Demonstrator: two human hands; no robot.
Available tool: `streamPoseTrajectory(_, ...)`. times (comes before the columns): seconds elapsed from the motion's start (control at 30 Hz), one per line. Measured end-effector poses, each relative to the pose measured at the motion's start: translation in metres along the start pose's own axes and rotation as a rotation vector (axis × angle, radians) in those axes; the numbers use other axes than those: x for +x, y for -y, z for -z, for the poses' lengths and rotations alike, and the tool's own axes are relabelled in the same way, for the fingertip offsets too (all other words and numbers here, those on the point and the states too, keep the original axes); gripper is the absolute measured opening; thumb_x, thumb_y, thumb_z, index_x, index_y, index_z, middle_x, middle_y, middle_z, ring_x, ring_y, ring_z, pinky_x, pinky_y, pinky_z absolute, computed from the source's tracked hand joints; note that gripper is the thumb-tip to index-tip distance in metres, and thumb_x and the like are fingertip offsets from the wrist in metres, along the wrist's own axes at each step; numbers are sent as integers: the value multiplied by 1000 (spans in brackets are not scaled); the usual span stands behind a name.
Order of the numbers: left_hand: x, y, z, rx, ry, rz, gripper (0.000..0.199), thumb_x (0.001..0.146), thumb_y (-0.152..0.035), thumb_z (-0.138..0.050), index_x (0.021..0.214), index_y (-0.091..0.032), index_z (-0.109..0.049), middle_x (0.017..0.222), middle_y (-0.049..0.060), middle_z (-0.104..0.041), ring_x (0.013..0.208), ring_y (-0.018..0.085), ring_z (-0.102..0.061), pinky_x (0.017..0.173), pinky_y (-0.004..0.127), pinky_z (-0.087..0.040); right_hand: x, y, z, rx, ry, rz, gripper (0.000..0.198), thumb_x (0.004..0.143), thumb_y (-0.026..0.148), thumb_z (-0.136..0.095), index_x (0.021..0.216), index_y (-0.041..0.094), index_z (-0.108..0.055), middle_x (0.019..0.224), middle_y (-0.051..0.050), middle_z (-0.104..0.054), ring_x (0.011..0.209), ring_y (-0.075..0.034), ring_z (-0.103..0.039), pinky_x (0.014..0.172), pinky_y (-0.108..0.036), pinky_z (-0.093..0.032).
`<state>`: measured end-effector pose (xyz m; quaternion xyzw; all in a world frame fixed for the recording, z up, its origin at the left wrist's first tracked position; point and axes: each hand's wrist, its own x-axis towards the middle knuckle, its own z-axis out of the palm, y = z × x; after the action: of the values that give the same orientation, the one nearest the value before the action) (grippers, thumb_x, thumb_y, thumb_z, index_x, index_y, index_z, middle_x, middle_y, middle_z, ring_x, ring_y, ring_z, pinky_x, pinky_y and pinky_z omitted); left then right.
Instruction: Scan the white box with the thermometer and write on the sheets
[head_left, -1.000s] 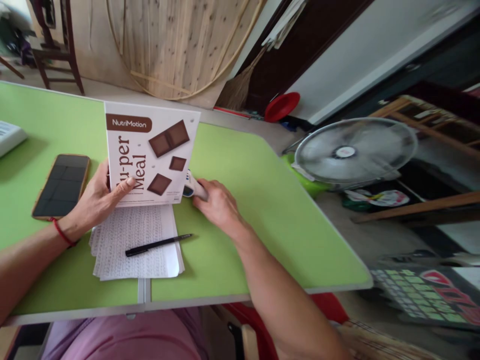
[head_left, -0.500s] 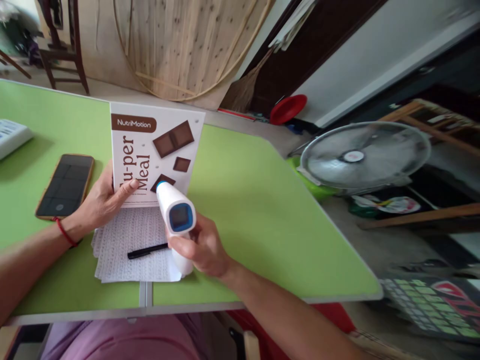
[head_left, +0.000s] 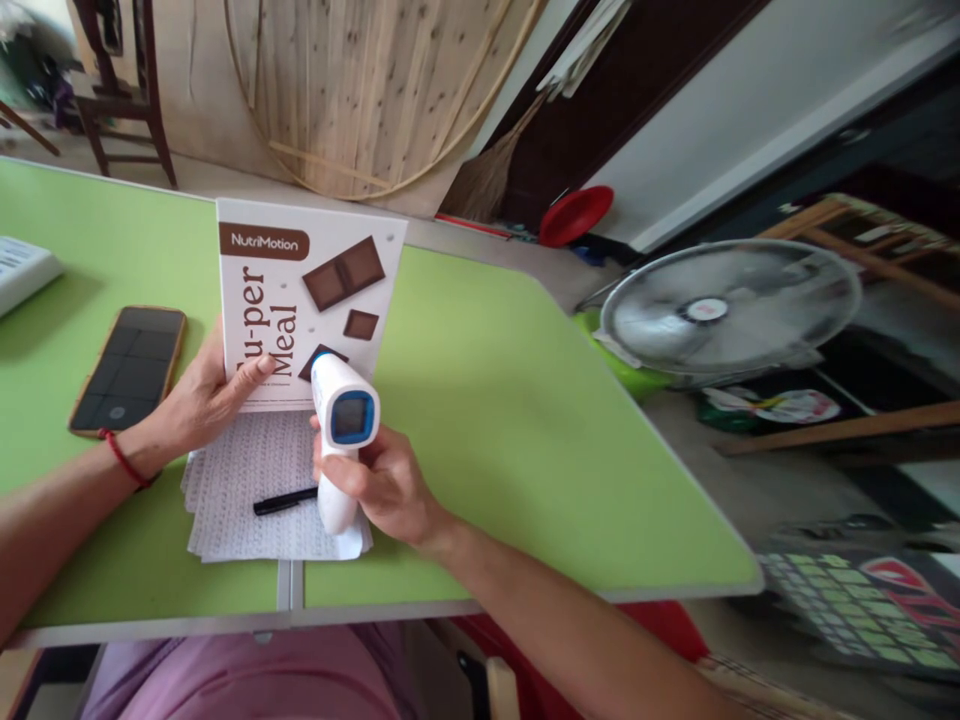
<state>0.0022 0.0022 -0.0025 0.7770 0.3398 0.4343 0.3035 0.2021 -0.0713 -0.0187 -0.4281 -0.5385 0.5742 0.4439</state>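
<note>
My left hand (head_left: 214,395) grips the lower left corner of a white box (head_left: 337,225) printed with chocolate pieces, its thumb on the front face and the other fingers hidden behind. The box stands tilted up, facing me. In my right hand (head_left: 386,480) is a white infrared thermometer (head_left: 341,385) with a blue-rimmed screen, held by its handle; its front end points at the lower part of the box. Below them lie handwritten paper sheets (head_left: 225,530) with a black pen (head_left: 285,500) across them, partly covered by the thermometer.
A phone (head_left: 129,365) in an orange-edged case lies left of my left hand on the green table (head_left: 525,430). Farther left sits a white object (head_left: 26,275), cut off by the frame. Beyond the table's right edge stands a fan (head_left: 727,310); a red basin (head_left: 576,215) is behind.
My right hand has shifted slightly left with the thermometer, whose handle has come more upright over the papers. The box and my left hand look nearly unchanged.
</note>
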Motion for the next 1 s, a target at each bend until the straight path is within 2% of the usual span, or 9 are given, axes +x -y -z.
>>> streamPoseTrajectory(0.13,0,0,1,21,1,23,28,95,-44,-50,103,-19,-59,107,8,-62,103,25,-58,91,40,-51,0,3,0,-40,9,2,21,70,35,-68,75,20,-54,66,3,-52,59,-12,-50,57,-29,-44)
streamPoseTrajectory(0.27,1,-3,1,18,10,6,29,95,-46,-49,102,-20,-60,107,7,-63,105,25,-58,93,40,-50,-1,4,0,-69,39,31,23,70,37,-69,76,20,-54,67,3,-53,59,-11,-49,57,-28,-44)
streamPoseTrajectory(0.53,0,1,2,-12,8,17,31,94,-49,-50,104,-20,-58,109,7,-62,98,24,-60,87,38,-53,0,3,2,-31,49,-10,26,71,41,-69,76,21,-53,67,3,-52,58,-11,-49,57,-29,-44)
streamPoseTrajectory(0.77,1,-1,2,21,1,19,34,93,-52,-50,103,-20,-57,110,8,-62,104,26,-59,94,42,-50,-1,4,3,-23,59,-14,27,72,42,-69,80,21,-55,68,3,-55,59,-11,-51,58,-29,-46)
streamPoseTrajectory(1.0,2,-4,2,-24,14,45,31,93,-49,-52,104,-20,-57,115,9,-61,106,26,-59,94,40,-50,-1,5,5,-15,86,-9,31,72,46,-71,82,20,-56,69,2,-58,61,-13,-55,60,-30,-48)
